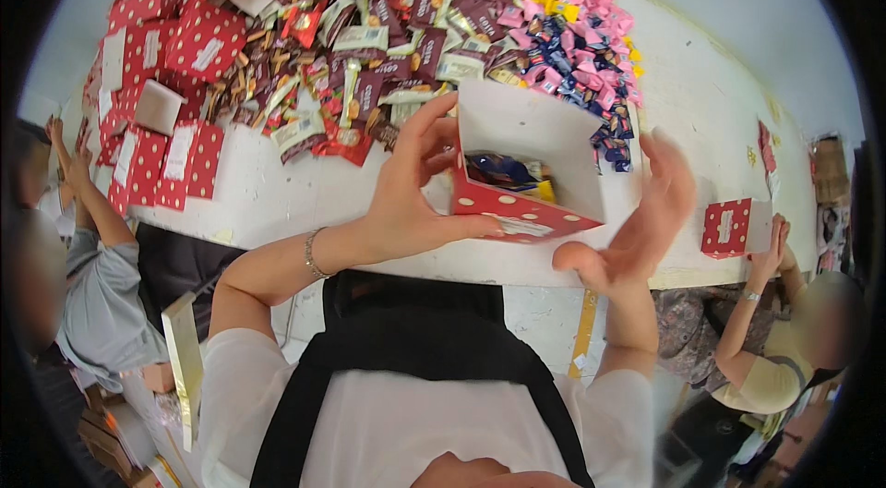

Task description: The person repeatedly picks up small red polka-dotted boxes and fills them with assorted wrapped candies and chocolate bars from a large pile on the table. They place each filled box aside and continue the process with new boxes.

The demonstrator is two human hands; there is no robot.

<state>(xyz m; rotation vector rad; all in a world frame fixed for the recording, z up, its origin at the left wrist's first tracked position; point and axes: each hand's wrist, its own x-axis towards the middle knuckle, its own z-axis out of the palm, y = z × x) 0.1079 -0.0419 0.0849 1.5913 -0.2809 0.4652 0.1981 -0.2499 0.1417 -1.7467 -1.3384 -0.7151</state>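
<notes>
My left hand grips the left side of a red polka-dot cardboard box, its thumb over the front face. The box's lid flap stands up, showing its pale inside, and several wrapped sweets lie within, dark blue and yellow among them. To the right of the box, my right hand is raised with fingers spread, slightly blurred, and touches nothing that I can see. Behind the box spreads a large heap of wrapped snacks. Pink, yellow and dark blue wrapped sweets are piled at its right.
Red polka-dot boxes, some with raised flaps, are stacked at the left. A person sits at the left edge. At the right another person has hands by a similar box. The white table's near edge curves before me.
</notes>
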